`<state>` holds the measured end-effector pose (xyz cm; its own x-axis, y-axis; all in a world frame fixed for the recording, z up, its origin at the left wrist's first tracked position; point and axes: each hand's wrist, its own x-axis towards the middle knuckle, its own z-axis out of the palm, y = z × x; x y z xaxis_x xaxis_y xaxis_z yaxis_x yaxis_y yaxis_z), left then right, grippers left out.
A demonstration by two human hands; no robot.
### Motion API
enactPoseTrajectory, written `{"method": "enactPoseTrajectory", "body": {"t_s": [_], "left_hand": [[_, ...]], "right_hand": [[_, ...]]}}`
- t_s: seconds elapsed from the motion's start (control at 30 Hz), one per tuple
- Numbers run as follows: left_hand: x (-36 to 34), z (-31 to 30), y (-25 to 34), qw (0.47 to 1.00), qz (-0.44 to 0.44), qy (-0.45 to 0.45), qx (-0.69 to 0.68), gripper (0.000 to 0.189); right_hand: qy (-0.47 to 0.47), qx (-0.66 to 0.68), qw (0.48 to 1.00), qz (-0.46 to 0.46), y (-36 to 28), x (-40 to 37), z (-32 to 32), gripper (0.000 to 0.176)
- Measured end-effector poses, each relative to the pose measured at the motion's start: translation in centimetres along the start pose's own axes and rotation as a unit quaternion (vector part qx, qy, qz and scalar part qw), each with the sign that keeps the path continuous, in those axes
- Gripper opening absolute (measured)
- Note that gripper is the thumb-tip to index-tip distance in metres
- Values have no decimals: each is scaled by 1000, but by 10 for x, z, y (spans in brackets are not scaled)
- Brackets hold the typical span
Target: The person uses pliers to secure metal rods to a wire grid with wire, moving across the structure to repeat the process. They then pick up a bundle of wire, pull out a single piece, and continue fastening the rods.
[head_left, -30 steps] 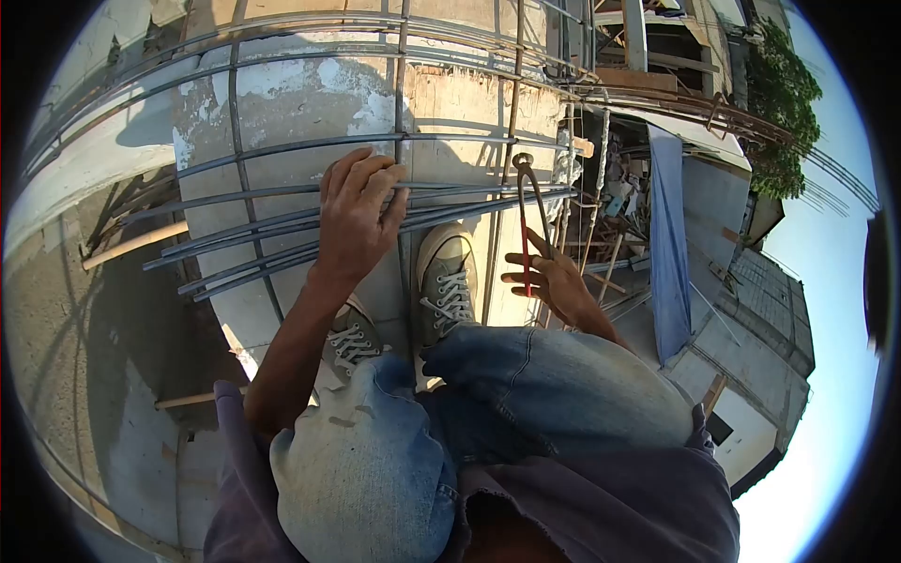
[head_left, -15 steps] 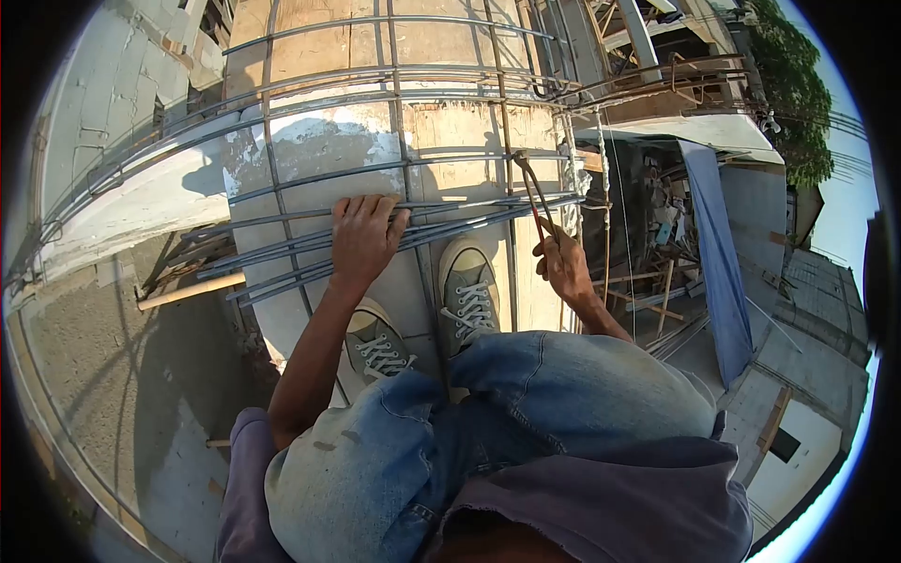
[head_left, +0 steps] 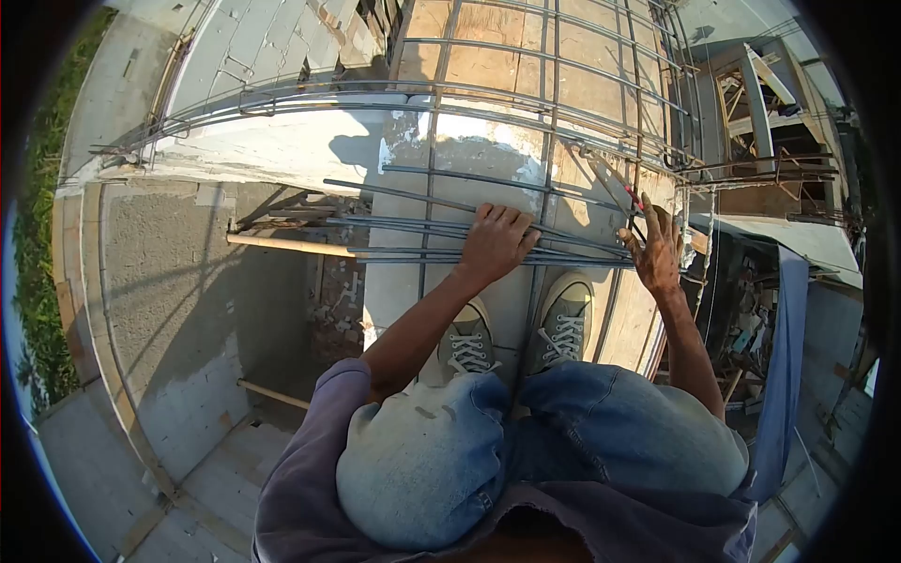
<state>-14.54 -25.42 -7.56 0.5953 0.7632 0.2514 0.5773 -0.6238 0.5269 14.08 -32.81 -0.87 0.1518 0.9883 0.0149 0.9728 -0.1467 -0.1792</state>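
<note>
- Bars: a bundle of long grey steel rods lying crosswise over the mesh, just ahead of the shoes.
- Left hand rests on the bundle, fingers curled down over the rods.
- Right hand is closed on the pincers, which have thin dark arms and a red grip and point up-left to a mesh crossing.
- The mesh lies over a pale, patchy slab. A wooden pole lies left of the bundle, and a blue sheet hangs far right.
- Bent knees in jeans fill the foreground and hide the footing.
- The pincers' tip is too thin to make out against the rods.
</note>
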Motion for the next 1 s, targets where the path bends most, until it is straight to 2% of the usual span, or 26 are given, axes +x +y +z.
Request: {"method": "enactPoseTrajectory", "body": {"t_s": [0.03, 0.1, 0.17, 0.2, 0.23, 0.27, 0.33, 0.37, 0.4, 0.43, 0.5, 0.53, 0.57, 0.7, 0.77, 0.83, 0.9, 0.93, 1.0], "left_hand": [[-3, 0, 1, 1000, 1, 0, -6, 32], [7, -1, 1, 999, 28, 19, -10, 34], [-3, -10, 6, 998, 0, -60, -5, 45], [-6, -14, 8, 998, 16, -63, 6, 53], [-6, -19, 9, 997, 36, -63, 18, 63], [-5, -23, 10, 994, 34, -95, 30, 69], [-6, -22, 10, 986, 34, -152, 63, 81], [-8, -15, 6, 986, 50, -134, 83, 82], [-9, -11, 6, 986, 45, -133, 88, 81], [-9, -11, 7, 987, 52, -120, 94, 79], [-5, -21, 13, 989, 54, -116, 75, 61], [-5, -17, 10, 989, 65, -104, 80, 61], [-2, -18, 10, 988, 64, -113, 82, 54], [-3, -13, 0, 983, 43, -169, 59, 39], [0, -19, 4, 982, 40, -179, 54, 39], [-4, -21, 6, 980, 35, -188, 50, 39], [-5, -21, 6, 979, 26, -199, 44, 39], [-7, -21, 6, 978, 26, -200, 45, 39], [-9, -20, 5, 976, 29, -210, 48, 43]], "right_hand": [[20, -50, 998, -22, -2, 1, 1, 67], [47, -53, 997, -16, -7, -4, 10, 71], [97, 59, 992, -58, -15, -18, 10, 68], [63, 66, 994, -64, -15, -31, 17, 66], [2, 70, 994, -83, -14, -41, 19, 57], [-22, 67, 992, -103, -21, -49, 19, 58], [-105, 30, 991, -82, -31, -52, 12, 61], [-87, -6, 991, -103, -23, -54, 21, 61], [-123, -44, 988, -82, -32, -48, 8, 62], [-58, 8, 992, -108, -15, -57, 27, 62], [-74, 1, 992, -106, -8, -50, 32, 57], [-107, -8, 990, -96, -4, -47, 34, 54], [-144, -14, 986, -86, -2, -40, 33, 51], [-146, 6, 986, -86, 8, -38, 40, 46], [-170, 23, 981, -94, 7, -36, 39, 49], [-206, 36, 976, -57, 4, -39, 38, 51], [-91, -2, 990, -104, 2, -44, 38, 49], [-92, 0, 990, -104, 0, -46, 37, 49], [-155, 18, 986, -51, -14, -40, 17, 46]]}}
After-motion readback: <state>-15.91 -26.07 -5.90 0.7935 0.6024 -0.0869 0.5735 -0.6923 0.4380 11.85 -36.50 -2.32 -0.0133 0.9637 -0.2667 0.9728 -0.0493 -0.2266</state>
